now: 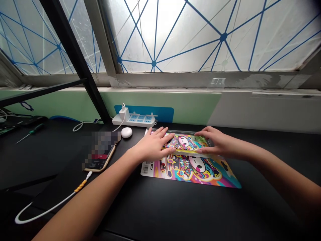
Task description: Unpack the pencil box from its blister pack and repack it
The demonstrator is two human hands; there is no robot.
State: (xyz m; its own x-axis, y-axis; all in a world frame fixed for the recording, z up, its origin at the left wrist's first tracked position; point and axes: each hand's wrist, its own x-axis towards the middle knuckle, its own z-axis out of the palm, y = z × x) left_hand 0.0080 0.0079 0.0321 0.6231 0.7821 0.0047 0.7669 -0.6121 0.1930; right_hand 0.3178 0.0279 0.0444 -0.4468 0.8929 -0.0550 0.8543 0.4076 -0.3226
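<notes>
A colourful flat pencil box [185,142] with a cartoon figure and clear plastic edges lies on the black tabletop. Beneath it, sticking out towards me, is a matching printed card [185,174] with a barcode and the letters "L BOX" at its left. My left hand [153,145] lies over the left end of the box, fingers spread. At the other end my right hand [218,142] grips the box, thumb at the near edge and fingers at the far edge. The far side of the card and the box's left end are partly hidden.
Left of the box are a round white case [126,132] and a phone [100,160] on a white charging cable [52,209]. A power strip [135,119] stands by the wall. A green screwdriver [32,132] lies far left, past a slanted black frame bar [80,67].
</notes>
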